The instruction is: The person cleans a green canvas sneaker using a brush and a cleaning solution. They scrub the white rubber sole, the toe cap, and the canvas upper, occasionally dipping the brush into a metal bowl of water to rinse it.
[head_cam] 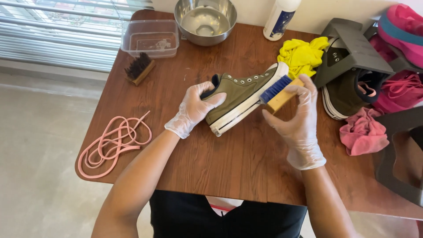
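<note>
Thin clear disposable gloves on left hand (194,108) and right hand (297,121); forearms bare; black top

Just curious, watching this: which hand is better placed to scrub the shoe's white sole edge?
The right hand. It already holds the wooden blue-bristled brush against the olive canvas sneaker at its white sole edge, while the left hand is busy steadying the heel.
</note>
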